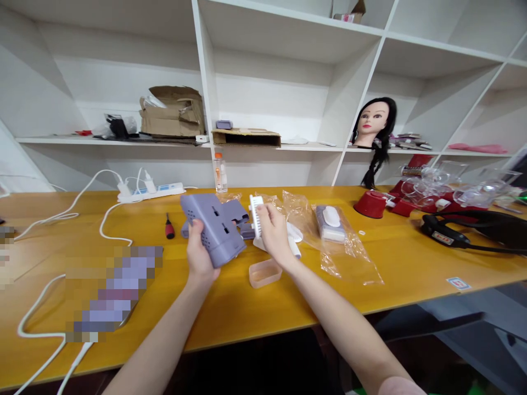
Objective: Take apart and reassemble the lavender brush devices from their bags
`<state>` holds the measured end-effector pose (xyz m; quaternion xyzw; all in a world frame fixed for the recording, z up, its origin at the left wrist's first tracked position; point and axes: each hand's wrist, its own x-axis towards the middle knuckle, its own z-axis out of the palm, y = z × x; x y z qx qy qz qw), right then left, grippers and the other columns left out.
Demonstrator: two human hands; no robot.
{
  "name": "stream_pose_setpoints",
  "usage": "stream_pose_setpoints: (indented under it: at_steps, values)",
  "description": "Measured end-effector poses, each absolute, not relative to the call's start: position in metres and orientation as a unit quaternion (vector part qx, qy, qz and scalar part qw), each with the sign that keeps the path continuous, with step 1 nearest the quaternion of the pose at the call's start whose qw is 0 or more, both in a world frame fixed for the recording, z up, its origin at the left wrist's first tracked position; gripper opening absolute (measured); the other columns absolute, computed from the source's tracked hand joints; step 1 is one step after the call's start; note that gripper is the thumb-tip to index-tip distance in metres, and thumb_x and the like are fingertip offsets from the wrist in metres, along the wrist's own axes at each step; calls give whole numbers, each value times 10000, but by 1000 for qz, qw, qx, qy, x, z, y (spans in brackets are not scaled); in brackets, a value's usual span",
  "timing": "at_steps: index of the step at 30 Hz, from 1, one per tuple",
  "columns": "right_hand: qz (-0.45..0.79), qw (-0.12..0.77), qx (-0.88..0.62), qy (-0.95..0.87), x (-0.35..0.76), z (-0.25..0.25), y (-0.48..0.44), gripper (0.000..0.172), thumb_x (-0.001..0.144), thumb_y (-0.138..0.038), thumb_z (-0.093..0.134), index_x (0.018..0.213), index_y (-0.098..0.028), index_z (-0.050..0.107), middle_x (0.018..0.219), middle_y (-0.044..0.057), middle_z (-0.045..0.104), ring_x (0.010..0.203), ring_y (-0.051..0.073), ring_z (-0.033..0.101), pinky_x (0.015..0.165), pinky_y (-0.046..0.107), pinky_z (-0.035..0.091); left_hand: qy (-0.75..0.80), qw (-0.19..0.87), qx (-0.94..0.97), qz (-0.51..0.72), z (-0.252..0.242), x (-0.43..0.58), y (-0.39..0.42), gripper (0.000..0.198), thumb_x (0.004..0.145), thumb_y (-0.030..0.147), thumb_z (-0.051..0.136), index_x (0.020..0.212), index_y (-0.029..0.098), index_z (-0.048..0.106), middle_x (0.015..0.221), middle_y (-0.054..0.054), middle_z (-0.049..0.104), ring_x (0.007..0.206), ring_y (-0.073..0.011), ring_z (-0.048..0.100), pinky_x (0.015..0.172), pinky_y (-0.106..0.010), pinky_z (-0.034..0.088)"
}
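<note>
Hands, left (200, 257) holding lilac plastic casing (216, 230), right (274, 233) white brush (256, 214)

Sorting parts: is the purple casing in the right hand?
No, the left hand holds the casing; the right hand holds a white comb.

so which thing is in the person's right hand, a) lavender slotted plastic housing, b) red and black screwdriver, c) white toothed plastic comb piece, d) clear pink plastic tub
C: the right hand grips the white toothed plastic comb piece between fingers and thumb, while the lavender slotted plastic housing sits in the left hand.
</note>
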<state>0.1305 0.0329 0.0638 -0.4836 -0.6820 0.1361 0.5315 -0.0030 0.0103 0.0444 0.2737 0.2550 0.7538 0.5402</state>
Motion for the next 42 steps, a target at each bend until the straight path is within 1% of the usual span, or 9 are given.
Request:
stream_pose_setpoints:
  at_steps: [2,8,12,17,22,25,27,34,42]
  values:
    - [134,492,-464,-724,141,66,40,360,930,-418,271,765,-183,488,650,-22,515,618,119,503,563,214,347,233,516,244,787,53,-10,11,444,809,510,448,1088,202,602,1008,-70,676,990,-264,619,866,-417,489]
    - [56,173,-359,-915,139,62,27,324,910,-432,372,864,-187,580,707,20,621,637,147,569,594,239,381,182,371,204,887,73,-33,12,380,866,439,333,1066,261,602,1084,-15,650,1108,-250,550,860,-419,502]
    - [-28,66,-325,-943,107,47,12,387,895,-484,381,926,-165,598,748,95,673,675,220,638,585,296,430,166,322,227,904,74,-43,9,403,897,397,263,1030,235,607,1082,-3,647,1130,-243,534,878,-401,494]
    - [-94,27,-313,-945,79,25,9,353,906,-416,398,972,-116,573,752,114,683,720,260,674,626,372,482,185,359,247,881,70,-40,7,394,903,388,251,1034,258,598,1049,5,657,1108,-248,551,861,-418,502]
    - [-98,76,-352,-928,92,34,15,476,864,-542,401,999,-119,573,795,132,690,755,279,665,677,405,481,198,404,223,865,69,-28,9,354,860,415,360,1061,248,598,1045,-27,664,1068,-267,568,847,-472,503]
    - [-86,96,-469,-874,124,51,28,261,879,-326,447,1009,-157,597,884,137,693,799,265,662,692,362,464,213,454,208,840,65,-23,10,393,825,470,405,1074,241,605,1018,-47,675,982,-278,610,815,-482,512]
    - [-66,84,-578,-809,150,59,42,182,840,-186,479,923,-151,638,891,155,689,808,262,663,670,330,454,231,503,207,807,60,-20,11,440,802,499,428,1104,228,596,1026,-66,672,908,-281,639,791,-483,516]
    - [-70,61,-657,-748,186,50,79,252,812,-110,460,952,-86,669,962,223,664,884,294,645,690,340,455,243,692,220,644,43,-7,13,535,806,474,452,1207,128,527,1037,-153,660,844,-305,663,745,-474,519]
    - [-68,44,-710,-700,181,36,90,326,783,-52,463,1057,-41,638,1058,253,624,1098,349,518,843,421,406,230,736,246,588,40,-1,9,535,847,464,402,1237,113,506,1079,-165,650,848,-300,665,689,-426,532]
